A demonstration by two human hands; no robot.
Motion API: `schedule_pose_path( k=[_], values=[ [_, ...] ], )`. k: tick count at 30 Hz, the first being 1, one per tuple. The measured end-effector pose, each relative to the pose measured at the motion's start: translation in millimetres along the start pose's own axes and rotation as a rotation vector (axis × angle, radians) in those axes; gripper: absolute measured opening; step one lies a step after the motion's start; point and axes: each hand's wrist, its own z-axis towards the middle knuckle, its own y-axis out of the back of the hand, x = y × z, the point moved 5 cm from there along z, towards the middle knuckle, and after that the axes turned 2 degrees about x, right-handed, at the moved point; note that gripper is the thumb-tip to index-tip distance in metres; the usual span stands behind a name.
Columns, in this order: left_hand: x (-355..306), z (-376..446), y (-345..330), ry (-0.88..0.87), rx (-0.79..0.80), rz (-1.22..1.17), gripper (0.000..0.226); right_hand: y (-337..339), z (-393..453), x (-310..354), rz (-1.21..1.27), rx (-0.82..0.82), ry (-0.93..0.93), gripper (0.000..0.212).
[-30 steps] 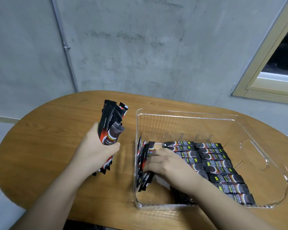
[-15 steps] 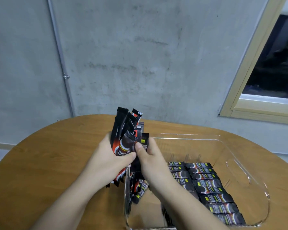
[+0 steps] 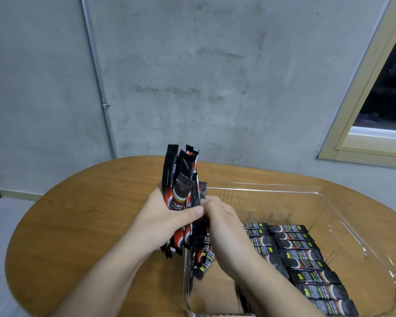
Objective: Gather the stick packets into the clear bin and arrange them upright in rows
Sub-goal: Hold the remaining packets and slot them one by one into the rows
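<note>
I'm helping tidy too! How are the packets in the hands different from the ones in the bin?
The held packets stand tall in an uneven bunch above the table, gripped by the left hand; the right hand pinches one. The bin packets sit in two neat rows inside the bin. Both are mainly black.

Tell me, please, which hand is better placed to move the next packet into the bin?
The right hand: it already pinches a packet from the bundle the left hand grips, and it is over the clear bin.

Stick packets point(image 3: 180, 179): glossy film. Bin point(image 3: 343, 216): clear smooth plastic. Table point(image 3: 82, 216): smooth wood. Wall point(image 3: 192, 76): rough concrete.
</note>
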Motion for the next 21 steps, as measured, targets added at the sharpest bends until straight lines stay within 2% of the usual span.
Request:
schedule_pose_path(
  k=[4, 8, 10, 16, 21],
  values=[
    [-1, 1, 3, -0.012, 0.012, 0.024, 0.039, 0, -7, 13, -0.045, 0.154, 0.055, 0.030],
    [-1, 2, 10, -0.036, -0.009, 0.115, 0.029, 12, -5, 17, 0.013, 0.046, 0.075, 0.013],
    [0, 3, 12, -0.031, -0.013, 0.131, 0.026, 13, -2, 14, 0.064, -0.002, 0.033, 0.013],
    [-1, 3, 9, -0.020, 0.065, 0.095, 0.037, 2, -2, 12, 0.024, -0.021, 0.002, 0.008],
    [5, 4, 24, -0.024, 0.008, 0.091, 0.034, -2, -4, 21, -0.104, 0.045, -0.028, 0.033]
  ],
)
